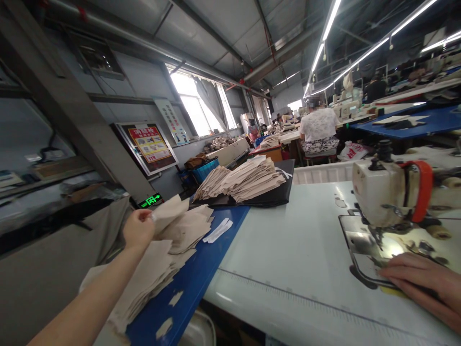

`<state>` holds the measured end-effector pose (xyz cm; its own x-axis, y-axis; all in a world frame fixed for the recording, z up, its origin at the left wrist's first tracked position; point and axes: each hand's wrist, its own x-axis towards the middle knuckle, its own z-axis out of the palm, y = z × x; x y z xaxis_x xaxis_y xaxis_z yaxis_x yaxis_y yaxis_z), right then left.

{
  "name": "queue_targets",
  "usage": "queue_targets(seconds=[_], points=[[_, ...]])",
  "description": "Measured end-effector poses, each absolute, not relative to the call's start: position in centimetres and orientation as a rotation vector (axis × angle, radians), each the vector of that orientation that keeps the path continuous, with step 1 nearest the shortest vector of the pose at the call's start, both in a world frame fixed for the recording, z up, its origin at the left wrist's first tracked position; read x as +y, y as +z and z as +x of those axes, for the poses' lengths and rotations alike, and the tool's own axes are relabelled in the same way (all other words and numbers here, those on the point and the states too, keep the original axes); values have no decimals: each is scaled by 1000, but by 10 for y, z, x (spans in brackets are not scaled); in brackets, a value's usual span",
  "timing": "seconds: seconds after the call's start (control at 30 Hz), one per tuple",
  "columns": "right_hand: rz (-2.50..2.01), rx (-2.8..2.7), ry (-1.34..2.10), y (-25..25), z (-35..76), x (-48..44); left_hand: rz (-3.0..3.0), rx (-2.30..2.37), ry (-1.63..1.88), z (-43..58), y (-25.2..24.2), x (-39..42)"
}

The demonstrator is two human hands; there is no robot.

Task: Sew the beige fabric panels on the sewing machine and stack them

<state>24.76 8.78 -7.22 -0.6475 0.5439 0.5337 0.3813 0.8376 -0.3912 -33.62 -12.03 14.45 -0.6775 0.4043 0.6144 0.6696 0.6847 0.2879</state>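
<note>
My left hand (139, 228) reaches out to the left and pinches the top beige fabric piece (169, 211), lifting it off a fanned stack of cut pieces (158, 269) on the blue side table (190, 283). My right hand (425, 281) lies flat, fingers stretched, on the pale sewing table (288, 250) beside the metal plate of the sewing machine (389, 197); it holds nothing I can see.
A second, larger pile of beige pieces (248, 180) rests on dark fabric farther back. White strips (218, 230) lie on the blue table. A person in white (319, 127) sits at another station ahead. A grey wall and a slanted beam stand to the left.
</note>
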Motion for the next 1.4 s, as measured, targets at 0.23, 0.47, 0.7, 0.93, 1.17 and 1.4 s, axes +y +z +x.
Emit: queue_targets(seconds=[0.23,0.47,0.7,0.93,1.17,1.4], points=[[-674,-2364,430,-42,240,73,-836,-2044,-823,-270,194,-93],[-687,-2424,526,-31,236,69,-1654,-1474,-746,-139,123,-68],[-626,-2412,416,-22,233,70,-2508,-1080,-716,-16,-27,-47],[-638,-2413,405,-20,233,68,-2611,-1065,-778,6,-20,-3],[-554,-2472,443,-20,231,70,-2629,-443,-370,34,2,23],[-580,-2520,403,-14,233,67,-2708,-1067,-501,-3,-10,-12]])
